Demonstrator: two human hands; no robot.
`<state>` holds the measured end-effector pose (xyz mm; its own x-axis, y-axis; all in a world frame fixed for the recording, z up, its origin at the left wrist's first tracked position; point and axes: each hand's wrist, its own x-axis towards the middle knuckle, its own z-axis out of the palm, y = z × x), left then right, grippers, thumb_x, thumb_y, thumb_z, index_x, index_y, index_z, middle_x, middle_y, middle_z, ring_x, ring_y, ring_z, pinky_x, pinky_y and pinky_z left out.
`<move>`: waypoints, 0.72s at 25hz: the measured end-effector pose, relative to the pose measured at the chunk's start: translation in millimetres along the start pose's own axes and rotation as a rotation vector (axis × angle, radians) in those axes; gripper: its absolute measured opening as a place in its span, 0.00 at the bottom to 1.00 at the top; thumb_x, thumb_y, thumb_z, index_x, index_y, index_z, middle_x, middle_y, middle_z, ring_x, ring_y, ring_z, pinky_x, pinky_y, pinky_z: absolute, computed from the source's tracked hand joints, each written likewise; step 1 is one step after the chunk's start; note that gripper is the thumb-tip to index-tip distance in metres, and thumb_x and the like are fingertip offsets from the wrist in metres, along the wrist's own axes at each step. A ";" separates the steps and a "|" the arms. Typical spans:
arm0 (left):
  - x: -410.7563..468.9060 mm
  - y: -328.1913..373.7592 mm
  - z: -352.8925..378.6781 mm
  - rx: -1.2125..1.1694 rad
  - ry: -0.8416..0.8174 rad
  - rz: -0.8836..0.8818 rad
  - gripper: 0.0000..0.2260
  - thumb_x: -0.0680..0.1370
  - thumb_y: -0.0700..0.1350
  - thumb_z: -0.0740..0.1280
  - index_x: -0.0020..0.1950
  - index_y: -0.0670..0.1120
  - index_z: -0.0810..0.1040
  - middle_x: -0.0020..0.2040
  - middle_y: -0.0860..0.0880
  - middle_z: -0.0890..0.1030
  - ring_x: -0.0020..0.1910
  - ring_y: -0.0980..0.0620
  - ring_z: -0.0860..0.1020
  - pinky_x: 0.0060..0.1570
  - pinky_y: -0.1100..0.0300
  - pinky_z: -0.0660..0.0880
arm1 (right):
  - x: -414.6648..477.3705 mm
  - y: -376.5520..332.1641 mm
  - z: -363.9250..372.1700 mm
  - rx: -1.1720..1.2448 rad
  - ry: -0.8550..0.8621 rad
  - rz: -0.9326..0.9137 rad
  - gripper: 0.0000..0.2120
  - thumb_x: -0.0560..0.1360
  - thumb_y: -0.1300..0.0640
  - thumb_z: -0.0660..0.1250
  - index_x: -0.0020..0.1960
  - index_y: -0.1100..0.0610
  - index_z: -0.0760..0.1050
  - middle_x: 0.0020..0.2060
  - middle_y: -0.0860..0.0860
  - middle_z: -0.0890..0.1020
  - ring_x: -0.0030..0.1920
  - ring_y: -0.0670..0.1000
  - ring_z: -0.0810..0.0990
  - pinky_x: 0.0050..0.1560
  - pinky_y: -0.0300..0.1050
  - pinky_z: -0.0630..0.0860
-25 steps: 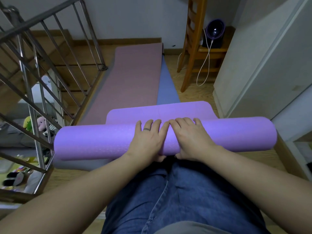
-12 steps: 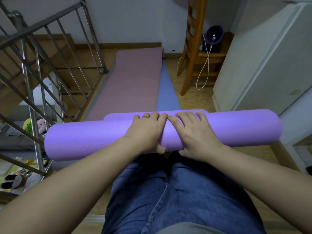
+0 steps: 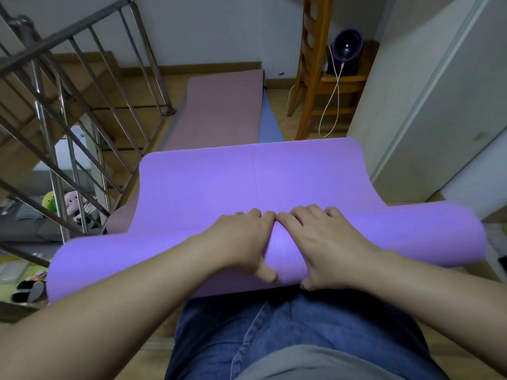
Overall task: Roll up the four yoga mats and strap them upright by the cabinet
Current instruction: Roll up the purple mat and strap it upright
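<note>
A purple yoga mat (image 3: 397, 237) lies mostly rolled across my lap, the roll running left to right. Its loose end (image 3: 219, 185) spreads flat away from me. My left hand (image 3: 241, 237) and my right hand (image 3: 326, 239) grip the middle of the roll side by side, fingers curled over the top and thumbs on the near side. Beyond it a pink mat (image 3: 219, 111) lies flat on the floor on top of a blue mat (image 3: 269, 124). A grey edge (image 3: 175, 124) shows along the pink mat's left side.
A metal stair railing (image 3: 82, 105) runs along the left over an open stairwell. A white cabinet (image 3: 439, 105) stands at the right. A wooden chair (image 3: 312, 78) with a small purple fan (image 3: 347, 50) and a white cable stands at the back.
The roll has come back toward me and much more of the purple mat's loose end now shows flat beyond my hands. My fingers have curled tighter round the roll.
</note>
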<state>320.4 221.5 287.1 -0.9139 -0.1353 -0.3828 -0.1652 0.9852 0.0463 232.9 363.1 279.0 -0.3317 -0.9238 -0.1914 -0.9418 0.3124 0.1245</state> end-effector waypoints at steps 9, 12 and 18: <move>8.4 -17.3 20.6 0.074 0.162 0.005 0.47 0.66 0.67 0.69 0.76 0.50 0.52 0.68 0.48 0.68 0.63 0.45 0.70 0.61 0.49 0.68 | 58.0 30.4 -9.9 0.300 -0.384 -0.022 0.53 0.55 0.42 0.80 0.71 0.48 0.55 0.60 0.50 0.69 0.61 0.53 0.69 0.61 0.53 0.71; 14.7 -24.7 20.4 0.034 0.140 -0.005 0.46 0.65 0.66 0.70 0.76 0.51 0.54 0.66 0.48 0.70 0.62 0.45 0.71 0.58 0.50 0.69 | 63.3 31.7 -7.3 0.329 -0.374 -0.014 0.53 0.56 0.40 0.79 0.72 0.47 0.55 0.63 0.50 0.70 0.62 0.53 0.69 0.61 0.54 0.71; 35.2 -26.0 11.3 -0.026 0.068 -0.069 0.45 0.66 0.64 0.72 0.74 0.48 0.56 0.66 0.47 0.70 0.63 0.44 0.71 0.59 0.49 0.68 | 38.1 14.7 18.4 0.019 -0.006 0.011 0.56 0.59 0.35 0.74 0.75 0.52 0.48 0.68 0.53 0.65 0.66 0.56 0.66 0.65 0.55 0.64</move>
<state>296.7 192.3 262.0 -0.9228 -0.2109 -0.3225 -0.2378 0.9702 0.0462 205.4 336.6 255.6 -0.3418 -0.9191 -0.1958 -0.9391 0.3262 0.1083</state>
